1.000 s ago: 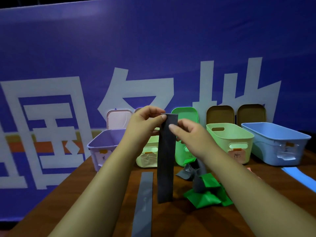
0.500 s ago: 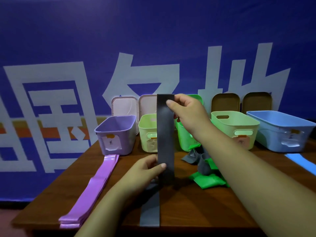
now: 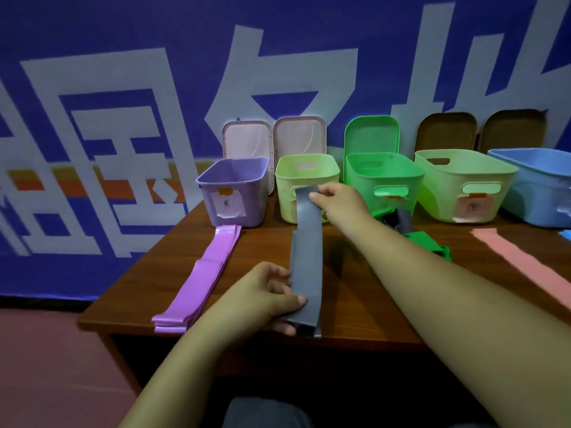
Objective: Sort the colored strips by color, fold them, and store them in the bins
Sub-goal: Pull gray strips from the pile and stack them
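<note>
Brown table against blue banner wall

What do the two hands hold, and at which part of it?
Both hold one grey strip. The right hand pinches its far end, and the left hand grips its near end.

A wooden table stands before a blue, white-lettered banner.
</note>
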`<state>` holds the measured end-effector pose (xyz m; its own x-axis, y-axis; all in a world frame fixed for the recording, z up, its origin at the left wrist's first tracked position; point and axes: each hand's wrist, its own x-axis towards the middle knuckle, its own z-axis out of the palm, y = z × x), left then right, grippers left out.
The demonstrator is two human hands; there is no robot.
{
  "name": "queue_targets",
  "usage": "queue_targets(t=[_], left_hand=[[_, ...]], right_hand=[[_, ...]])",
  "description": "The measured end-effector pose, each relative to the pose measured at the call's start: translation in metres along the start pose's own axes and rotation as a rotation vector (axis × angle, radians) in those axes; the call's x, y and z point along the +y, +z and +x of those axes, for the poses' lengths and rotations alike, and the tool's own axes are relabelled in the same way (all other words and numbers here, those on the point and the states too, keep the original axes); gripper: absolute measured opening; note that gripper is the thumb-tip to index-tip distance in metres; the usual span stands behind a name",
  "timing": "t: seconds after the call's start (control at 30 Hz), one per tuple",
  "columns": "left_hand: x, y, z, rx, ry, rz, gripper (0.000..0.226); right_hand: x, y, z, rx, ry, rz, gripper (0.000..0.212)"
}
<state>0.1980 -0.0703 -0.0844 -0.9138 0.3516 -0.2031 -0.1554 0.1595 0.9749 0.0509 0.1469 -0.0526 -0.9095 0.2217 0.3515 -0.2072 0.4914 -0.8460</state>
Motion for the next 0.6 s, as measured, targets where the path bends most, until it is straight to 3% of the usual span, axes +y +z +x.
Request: queue_targets(t=[0.2, 0.6], left_hand=[[-0.005, 0.005, -0.002, 0.013, 0.032, 0.151, 0.063], [-0.006, 0.000, 0.001, 0.000, 0.004, 0.288, 0.059]], right_hand=[[0.038, 0.029, -0.011, -0.072, 0.098, -0.105, 0.013], [0.053, 0.046, -0.013, -0.072, 0.056, -0.318, 0.023]])
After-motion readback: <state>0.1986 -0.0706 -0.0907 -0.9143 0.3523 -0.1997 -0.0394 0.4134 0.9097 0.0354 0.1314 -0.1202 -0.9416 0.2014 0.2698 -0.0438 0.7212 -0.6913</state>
